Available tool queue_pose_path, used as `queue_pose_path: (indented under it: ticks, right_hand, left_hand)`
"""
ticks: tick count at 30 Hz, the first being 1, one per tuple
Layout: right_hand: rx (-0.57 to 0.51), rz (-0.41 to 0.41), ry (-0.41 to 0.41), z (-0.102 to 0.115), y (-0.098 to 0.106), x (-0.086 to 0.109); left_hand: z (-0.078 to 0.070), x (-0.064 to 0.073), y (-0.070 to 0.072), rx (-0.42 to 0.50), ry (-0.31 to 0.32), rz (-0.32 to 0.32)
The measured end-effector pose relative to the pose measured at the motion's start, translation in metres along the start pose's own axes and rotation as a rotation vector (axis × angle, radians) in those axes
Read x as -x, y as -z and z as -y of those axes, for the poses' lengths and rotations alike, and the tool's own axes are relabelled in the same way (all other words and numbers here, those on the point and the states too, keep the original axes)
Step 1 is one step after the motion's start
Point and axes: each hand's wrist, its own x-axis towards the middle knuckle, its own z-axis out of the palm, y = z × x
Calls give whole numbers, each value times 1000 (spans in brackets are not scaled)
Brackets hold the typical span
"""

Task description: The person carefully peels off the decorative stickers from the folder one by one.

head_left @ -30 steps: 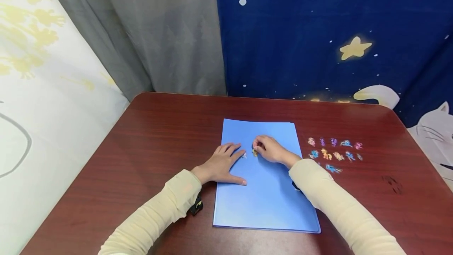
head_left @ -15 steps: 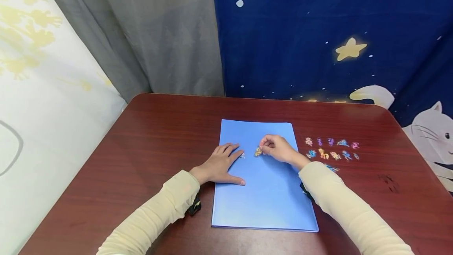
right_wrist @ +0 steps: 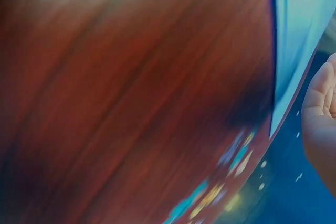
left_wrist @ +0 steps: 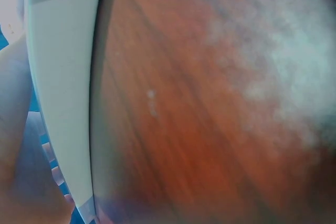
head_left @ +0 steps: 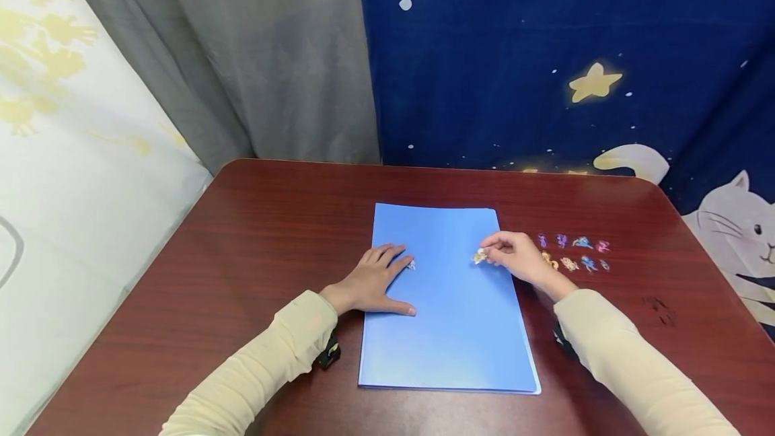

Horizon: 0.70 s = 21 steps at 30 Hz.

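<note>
My left hand (head_left: 372, 281) lies spread on the left part of a blue folder (head_left: 448, 342), fingers straight. A small whitish sticker (head_left: 412, 265) shows on the folder by its index fingertip. With thumb and fingertips my right hand (head_left: 514, 254) pinches a small yellow sticker (head_left: 479, 256) above the folder's right side. Its exact figure is too small to read. In the left wrist view only part of the left hand (left_wrist: 13, 114) shows at the edge. The right wrist view catches the curled right hand (right_wrist: 321, 114), while the sticker is out of sight there.
Several small colourful pony-like stickers (head_left: 569, 264) lie in rows on the brown table (head_left: 290, 221), right of the folder; my right hand and forearm cover some. A dark smudge (head_left: 660, 311) marks the table farther right. Grey and blue curtains (head_left: 484, 73) hang behind the far edge.
My right hand has moved right across the folder with the yellow sticker, from near the whitish sticker toward the folder's right edge. The left hand stays in place.
</note>
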Motion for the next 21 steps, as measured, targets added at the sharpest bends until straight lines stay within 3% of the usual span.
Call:
queue_pose_path:
  ticks: [11, 21]
  right_hand:
    - [-52, -102, -71, -22, 47, 36]
    - [133, -199, -164, -38, 85, 72]
  left_hand:
    - [1, 0, 2, 5, -1, 8]
    - [0, 1, 2, 19, -14, 0]
